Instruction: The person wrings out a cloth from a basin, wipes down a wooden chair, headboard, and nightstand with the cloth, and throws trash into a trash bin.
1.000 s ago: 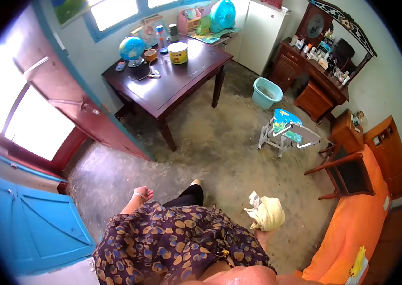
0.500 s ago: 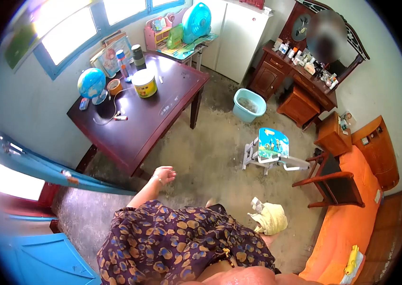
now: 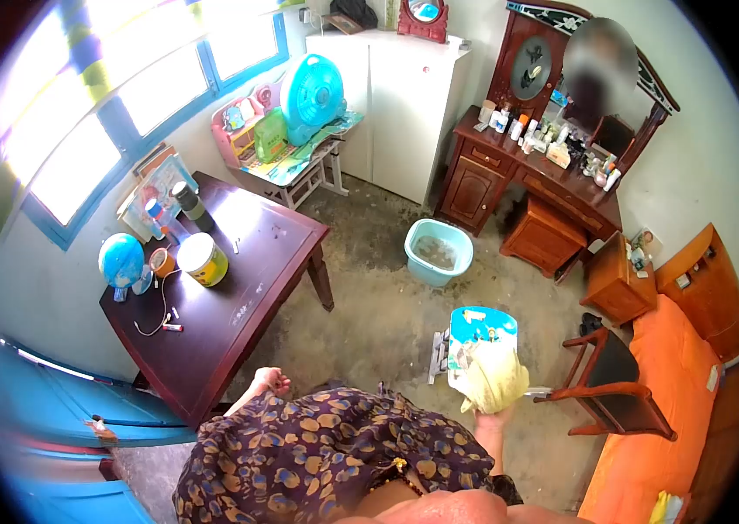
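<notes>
A pale yellow cloth [image 3: 493, 377] is bunched in my right hand [image 3: 492, 421], whose fingers are mostly hidden behind it. The cloth hangs in front of a small folding chair with a blue printed seat [image 3: 479, 325] and covers part of it from this view. Whether cloth and chair touch, I cannot tell. My left hand [image 3: 270, 382] is loosely curled, with nothing visible in it, beside the near edge of the dark wooden table [image 3: 243, 306].
A light blue basin [image 3: 439, 253] with water stands on the floor beyond the chair. On the right are a wooden armchair [image 3: 605, 380] and an orange-covered bed [image 3: 662, 384]. A dresser [image 3: 474, 179] stands at the back, and a blue door [image 3: 46, 393] is at the left.
I have moved forward into the room, closer to the folding chair. My right hand has carried the cloth up in front of the chair. My left hand's fingers have curled in.
</notes>
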Motion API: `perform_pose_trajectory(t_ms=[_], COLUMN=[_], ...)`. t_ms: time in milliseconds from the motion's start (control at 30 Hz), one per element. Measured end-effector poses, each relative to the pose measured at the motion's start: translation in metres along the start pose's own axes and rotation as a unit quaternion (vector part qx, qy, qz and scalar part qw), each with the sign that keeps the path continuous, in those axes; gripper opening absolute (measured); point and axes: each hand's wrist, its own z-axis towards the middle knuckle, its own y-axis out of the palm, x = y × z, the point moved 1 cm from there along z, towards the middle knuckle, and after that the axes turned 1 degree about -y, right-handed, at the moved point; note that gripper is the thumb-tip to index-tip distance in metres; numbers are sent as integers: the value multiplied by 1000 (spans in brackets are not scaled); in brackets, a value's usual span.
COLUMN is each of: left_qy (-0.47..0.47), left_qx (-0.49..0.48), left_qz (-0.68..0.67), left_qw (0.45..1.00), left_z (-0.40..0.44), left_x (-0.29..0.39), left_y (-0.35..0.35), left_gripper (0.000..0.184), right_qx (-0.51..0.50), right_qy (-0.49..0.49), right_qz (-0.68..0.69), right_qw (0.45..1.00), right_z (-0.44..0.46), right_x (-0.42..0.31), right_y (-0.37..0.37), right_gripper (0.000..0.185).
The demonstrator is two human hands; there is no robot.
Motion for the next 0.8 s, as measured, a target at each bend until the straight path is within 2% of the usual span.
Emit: perform_pose_trajectory(t_ms=[33, 133, 233, 300, 367, 467, 567, 633, 700, 800], left_qy=[-42, -44, -47, -21, -20, 18, 1, -11, 19, 133], left_qx=[8, 28, 18, 7, 16, -103, -73, -107, -137, -116], left_qz=[-25, -74, -33, 23, 25, 96, 33, 48, 49, 126], left_qw=[999, 996, 998, 999, 999, 990, 997, 993, 989, 976], left_z=[3, 24, 57, 53, 93, 170, 182, 228, 244, 236], left_x=[9, 31, 61, 106, 138, 182, 253, 291, 335, 412], left_y=[6, 26, 59, 99, 141, 199, 274, 306, 338, 374], left_gripper=[16, 16, 14, 13, 14, 15, 17, 17, 17, 16], right_qx=[1, -10, -8, 1, 9, 23, 34, 60, 86, 67], right_qy=[20, 46, 52, 49, 36, 43, 71, 105, 143, 167], right_qz=[4, 12, 2, -1, 0, 7, 5, 5, 11, -58], right_qw=[1000, 999, 999, 999, 999, 999, 997, 993, 986, 982], right_z=[24, 74, 119, 151, 190, 252, 320, 355, 400, 450], right_x=[-2, 0, 7, 13, 14, 20, 21, 24, 25, 29], right_y=[-1, 15, 21, 22, 27, 45, 76, 91, 88, 114], right_gripper=[47, 50, 51, 50, 49, 47, 47, 47, 48, 52])
